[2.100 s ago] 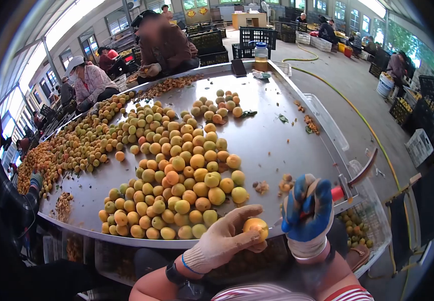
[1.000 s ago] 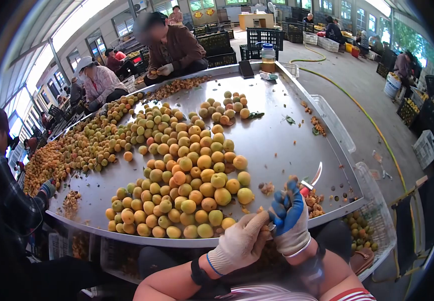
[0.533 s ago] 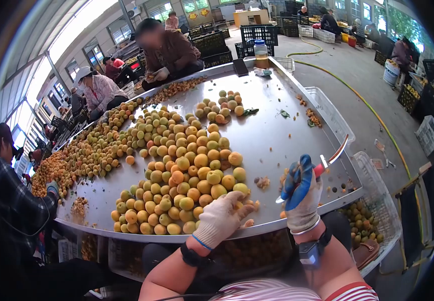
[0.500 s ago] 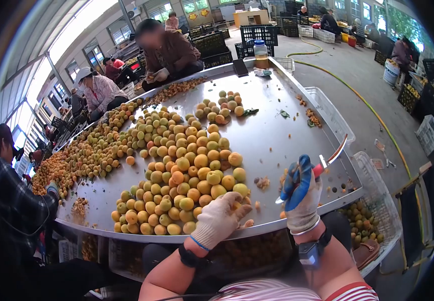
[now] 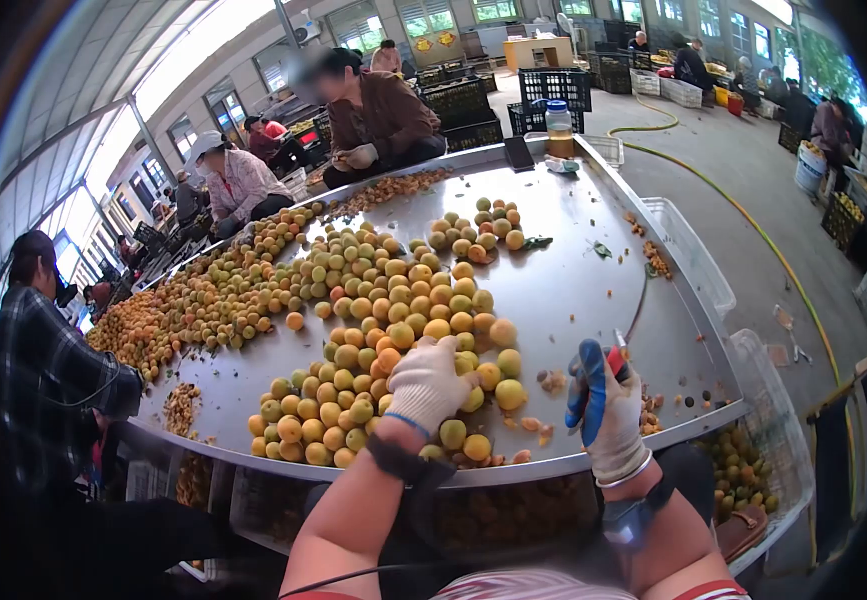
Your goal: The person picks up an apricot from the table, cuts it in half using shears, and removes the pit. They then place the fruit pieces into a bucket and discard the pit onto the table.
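Note:
My left hand, in a white knit glove, reaches into the near side of a heap of yellow-orange apricots. Its thumb and fingers are apart over the fruit, with the fingertips partly hidden among it. My right hand wears a white glove with blue-coated fingers. It is closed around a red-handled tool with a thin curved metal end pointing up and away. Beside that hand, on the metal table, lie small wet scraps of fruit.
A crate of greenish fruit stands below the table's right edge. A jar and a dark phone-like slab sit at the far corner. Co-workers sit along the left and far sides. A yellow hose crosses the floor.
My left hand has moved from the near table edge up and left into the apricots, and several fruits there have shifted. My right hand has turned the tool more upright. The whole view has shifted.

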The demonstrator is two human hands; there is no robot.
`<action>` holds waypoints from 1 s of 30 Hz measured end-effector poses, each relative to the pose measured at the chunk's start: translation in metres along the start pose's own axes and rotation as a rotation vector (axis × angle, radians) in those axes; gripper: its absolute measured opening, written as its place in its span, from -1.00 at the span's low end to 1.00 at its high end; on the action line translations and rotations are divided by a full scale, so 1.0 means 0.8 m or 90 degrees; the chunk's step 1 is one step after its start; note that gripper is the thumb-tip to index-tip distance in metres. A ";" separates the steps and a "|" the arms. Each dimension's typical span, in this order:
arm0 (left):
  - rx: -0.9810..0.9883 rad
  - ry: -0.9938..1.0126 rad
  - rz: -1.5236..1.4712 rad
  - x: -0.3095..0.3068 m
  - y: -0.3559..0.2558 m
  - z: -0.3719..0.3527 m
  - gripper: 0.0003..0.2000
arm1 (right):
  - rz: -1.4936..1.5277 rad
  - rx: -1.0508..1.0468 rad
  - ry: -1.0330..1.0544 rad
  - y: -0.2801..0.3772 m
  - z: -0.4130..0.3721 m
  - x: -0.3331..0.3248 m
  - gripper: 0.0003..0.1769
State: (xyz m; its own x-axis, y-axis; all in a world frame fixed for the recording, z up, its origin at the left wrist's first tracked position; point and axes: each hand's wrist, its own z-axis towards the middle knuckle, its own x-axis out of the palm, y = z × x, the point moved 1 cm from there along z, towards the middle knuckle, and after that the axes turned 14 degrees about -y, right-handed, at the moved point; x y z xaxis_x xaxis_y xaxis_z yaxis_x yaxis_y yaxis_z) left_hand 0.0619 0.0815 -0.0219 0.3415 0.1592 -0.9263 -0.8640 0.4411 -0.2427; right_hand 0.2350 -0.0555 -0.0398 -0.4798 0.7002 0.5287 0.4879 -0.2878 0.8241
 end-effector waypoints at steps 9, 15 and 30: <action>-0.066 -0.066 -0.341 0.011 0.033 -0.012 -0.52 | -0.100 -0.007 0.136 -0.012 -0.016 0.008 -0.72; -0.185 0.183 -0.948 -0.039 0.014 -0.055 -0.45 | -0.102 0.014 0.235 -0.010 -0.039 0.013 -0.70; 0.020 0.210 -0.895 -0.045 0.006 -0.090 -0.45 | -0.237 0.107 0.388 0.009 -0.067 0.005 -0.75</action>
State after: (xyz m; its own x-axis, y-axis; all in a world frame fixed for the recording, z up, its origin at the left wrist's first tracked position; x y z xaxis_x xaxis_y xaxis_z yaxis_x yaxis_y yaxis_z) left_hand 0.0188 0.0140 -0.0101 0.7829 -0.6206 0.0447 0.1183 0.0780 -0.9899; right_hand 0.1976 -0.0896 -0.0205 -0.9321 0.2298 0.2798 0.2955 0.0361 0.9547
